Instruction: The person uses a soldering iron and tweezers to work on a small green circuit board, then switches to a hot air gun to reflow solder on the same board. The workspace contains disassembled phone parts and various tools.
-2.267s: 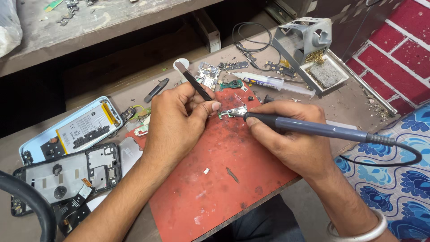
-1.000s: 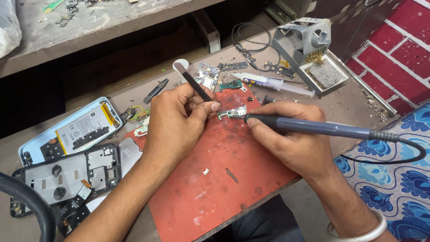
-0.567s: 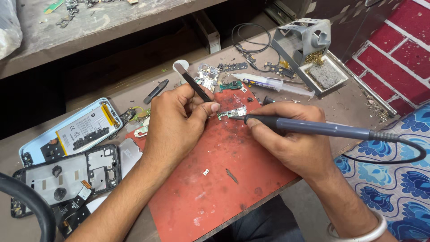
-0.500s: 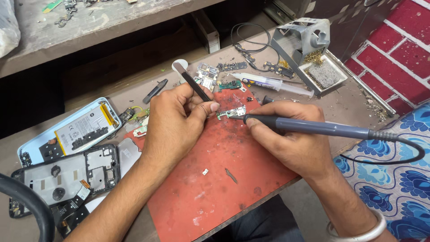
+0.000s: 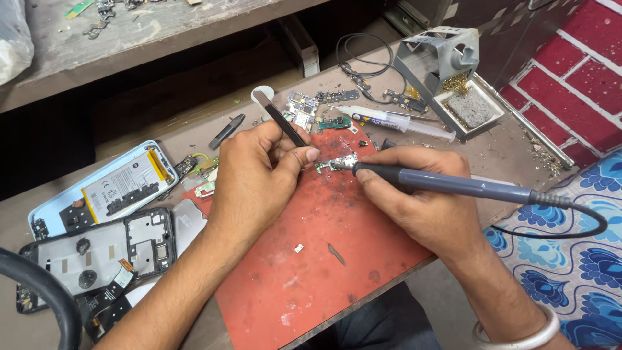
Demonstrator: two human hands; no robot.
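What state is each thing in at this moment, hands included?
Left hand: closed on black tweezers, tips at the small circuit board.
Right hand: gripping soldering iron, tip on the board.
Small circuit board: lying on the red mat.
Phone back: opened, battery exposed.
Phone frame: stripped, lying flat.
Syringe: lying on its side.
Iron stand: empty, upright.

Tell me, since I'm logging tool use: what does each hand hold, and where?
Left hand holds black tweezers at their lower end. Right hand holds the soldering iron on its front grip, tip at the small circuit board.
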